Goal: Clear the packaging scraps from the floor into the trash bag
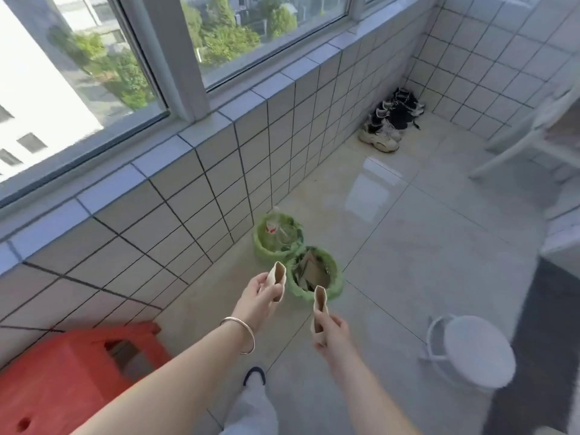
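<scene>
Above the tiled floor, I am gripping one cardboard scrap in my left hand and another scrap in my right hand, near the green-lined trash bag.

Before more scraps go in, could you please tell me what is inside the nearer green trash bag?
The nearer green trash bag holds brown cardboard scraps piled near its rim; whatever lies beneath them is covered.

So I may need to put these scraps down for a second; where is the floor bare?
Bare tile lies right of the green bags, between them and the white stool, and on toward the shoes. It is crowded along the wall by the red stool.
</scene>
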